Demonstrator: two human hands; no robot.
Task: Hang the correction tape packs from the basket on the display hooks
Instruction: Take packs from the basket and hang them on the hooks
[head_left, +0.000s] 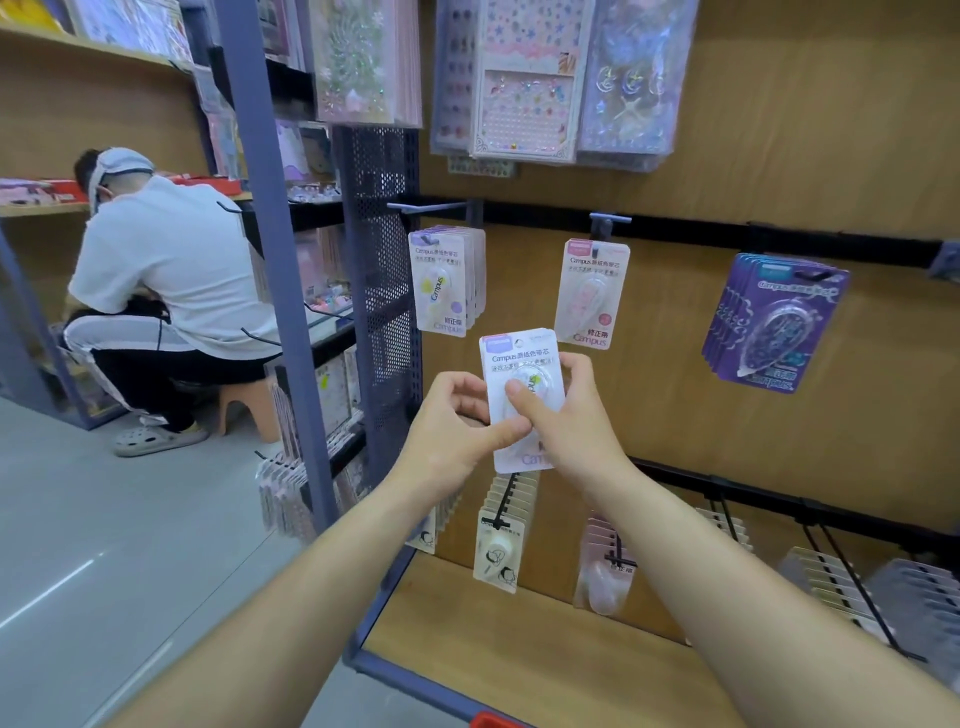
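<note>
Both my hands hold a small stack of white correction tape packs (519, 358) upright in front of the wooden display wall. My left hand (457, 421) grips its left edge, thumb across the front. My right hand (566, 415) grips the right side, thumb on the blister. Above left, a hook (431, 207) carries several matching white packs (447, 280). A second hook (609, 221) to the right holds a pink pack (589, 293). Purple packs (774, 322) hang farther right. The basket shows only as a red edge (491, 721) at the bottom.
Sticker sheets (530, 78) hang above the black rail (727, 228). A lower rail's hooks carry more packs (501, 545). A perforated grey panel (384, 291) and post (275, 260) stand left. A person in a white shirt (171, 270) sits on a stool in the aisle.
</note>
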